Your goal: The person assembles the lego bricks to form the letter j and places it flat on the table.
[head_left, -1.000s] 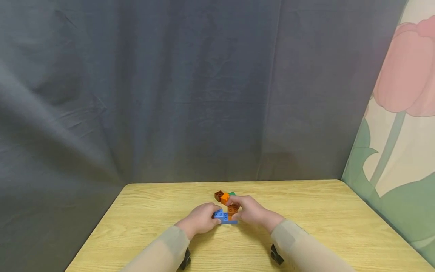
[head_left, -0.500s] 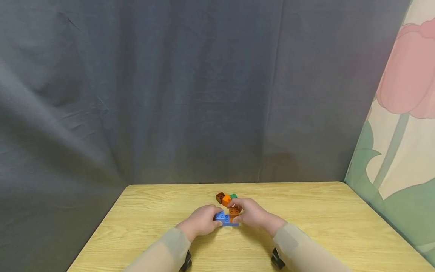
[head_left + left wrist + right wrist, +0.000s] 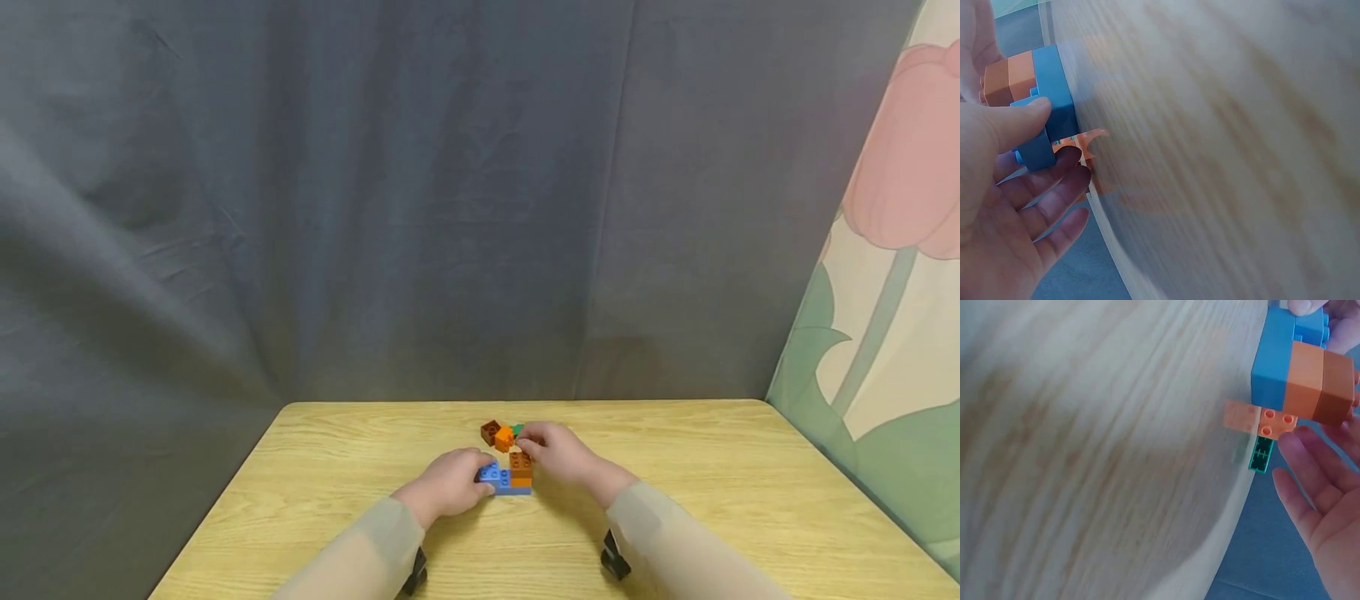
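My left hand [image 3: 450, 482] pinches the upper blue brick [image 3: 1037, 150] between thumb and fingers at the left end of a small stack. Its base is a longer blue brick [image 3: 513, 491]. On the right end of that base sits an orange brick [image 3: 1305, 380], topped by a brown brick [image 3: 520, 464]. My right hand [image 3: 558, 450] is just behind and right of the brown brick, its fingers loosely extended and holding nothing. In the right wrist view its fingertips are close to a loose orange brick [image 3: 1278, 423], which lies behind the stack.
A dark brown brick [image 3: 490, 432] lies hollow side toward me, left of the loose orange one. A green brick [image 3: 1261, 454] is partly hidden behind it in the head view. The wooden table [image 3: 337, 450] ends at a dark curtain [image 3: 450, 208].
My right hand has let go of the brown and orange end of the stack and moved slightly back, toward the loose bricks. My left hand keeps its hold on the blue brick.
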Demonstrator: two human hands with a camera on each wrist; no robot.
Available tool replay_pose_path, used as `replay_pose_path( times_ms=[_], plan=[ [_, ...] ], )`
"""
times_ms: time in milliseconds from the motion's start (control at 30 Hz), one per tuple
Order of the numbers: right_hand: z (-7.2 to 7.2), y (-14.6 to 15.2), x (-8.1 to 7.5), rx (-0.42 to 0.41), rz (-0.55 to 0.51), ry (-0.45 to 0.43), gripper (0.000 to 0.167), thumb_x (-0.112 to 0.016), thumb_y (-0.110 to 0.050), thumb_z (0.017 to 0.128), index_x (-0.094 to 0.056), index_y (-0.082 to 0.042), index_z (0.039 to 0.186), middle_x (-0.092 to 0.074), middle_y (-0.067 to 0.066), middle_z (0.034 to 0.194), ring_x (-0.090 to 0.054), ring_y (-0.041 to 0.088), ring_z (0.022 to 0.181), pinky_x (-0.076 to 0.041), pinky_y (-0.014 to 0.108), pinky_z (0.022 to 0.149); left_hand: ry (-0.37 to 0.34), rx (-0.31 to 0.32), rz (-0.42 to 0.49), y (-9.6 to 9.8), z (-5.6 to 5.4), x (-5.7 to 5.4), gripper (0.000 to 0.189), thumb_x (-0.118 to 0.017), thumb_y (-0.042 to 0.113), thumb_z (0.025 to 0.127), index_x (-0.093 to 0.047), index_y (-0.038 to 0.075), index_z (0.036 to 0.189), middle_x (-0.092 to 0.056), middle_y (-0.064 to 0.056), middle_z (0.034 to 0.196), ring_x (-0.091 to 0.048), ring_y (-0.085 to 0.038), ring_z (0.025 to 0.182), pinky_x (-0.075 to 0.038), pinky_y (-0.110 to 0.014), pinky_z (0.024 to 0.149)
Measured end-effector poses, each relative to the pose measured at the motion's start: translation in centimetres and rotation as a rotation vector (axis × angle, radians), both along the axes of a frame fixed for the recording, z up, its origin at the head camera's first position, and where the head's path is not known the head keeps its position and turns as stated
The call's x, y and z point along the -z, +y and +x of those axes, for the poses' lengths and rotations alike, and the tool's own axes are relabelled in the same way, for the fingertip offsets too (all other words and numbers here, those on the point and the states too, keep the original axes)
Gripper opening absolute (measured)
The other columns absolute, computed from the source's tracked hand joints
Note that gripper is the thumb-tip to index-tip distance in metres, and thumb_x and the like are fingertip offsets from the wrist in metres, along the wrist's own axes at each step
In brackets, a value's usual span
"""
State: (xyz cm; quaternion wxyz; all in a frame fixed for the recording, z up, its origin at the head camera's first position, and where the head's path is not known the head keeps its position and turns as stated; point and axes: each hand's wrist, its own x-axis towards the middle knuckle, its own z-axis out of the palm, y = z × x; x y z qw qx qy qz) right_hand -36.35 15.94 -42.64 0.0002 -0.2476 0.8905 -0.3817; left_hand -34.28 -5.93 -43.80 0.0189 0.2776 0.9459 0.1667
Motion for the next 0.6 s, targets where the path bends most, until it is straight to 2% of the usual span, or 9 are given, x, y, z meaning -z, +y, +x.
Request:
replay_pose_path(
  times_ms=[200,300,433,600],
  plan=[
    [-1.1,-0.2,-0.2,0.06,0.038,0.037,0.004,-0.068,-0.005,0.093,-0.069,-0.006,0.096,-0.062,-0.001,0.088,-0.054,0.016,0.075,-0.049,0.033,0.067,-0.005,-0.001,-0.001,0.0,0.0,-0.1,0.043,-0.072,0.028,0.092,-0.065,0.01,0.131,-0.065,0.0,0.112,-0.057,-0.009,0.092,-0.048,-0.035,0.088],
    [-1.7,-0.7,-0.4,0.091,0.088,0.059,0.008,-0.074,-0.006,0.089,-0.069,-0.007,0.095,-0.063,0.0,0.086,-0.055,0.016,0.074,-0.049,0.035,0.066,-0.009,0.0,0.0,-0.1,-0.1,-0.1,0.043,-0.071,0.029,0.093,-0.065,0.01,0.13,-0.065,0.0,0.113,-0.057,-0.009,0.093,-0.048,-0.035,0.089],
    [-2.2,-1.4,-0.7,0.112,0.134,0.046,0.013,-0.078,-0.007,0.085,-0.069,-0.008,0.095,-0.063,0.003,0.084,-0.055,0.018,0.072,-0.049,0.035,0.065,-0.016,-0.003,-0.004,-0.1,-0.1,-0.1,0.043,-0.071,0.03,0.093,-0.065,0.01,0.131,-0.064,0.0,0.114,-0.058,-0.009,0.094,-0.048,-0.035,0.089],
    [-3.0,-2.1,-0.4,0.136,0.171,0.029,0.018,-0.08,-0.011,0.083,-0.068,-0.009,0.096,-0.059,0.0,0.078,-0.053,0.017,0.066,-0.047,0.032,0.06,-0.019,-0.003,-0.005,-0.1,-0.1,-0.2,0.044,-0.071,0.03,0.093,-0.064,0.01,0.131,-0.064,0.0,0.114,-0.057,-0.009,0.094,-0.048,-0.034,0.088]
  ],
)
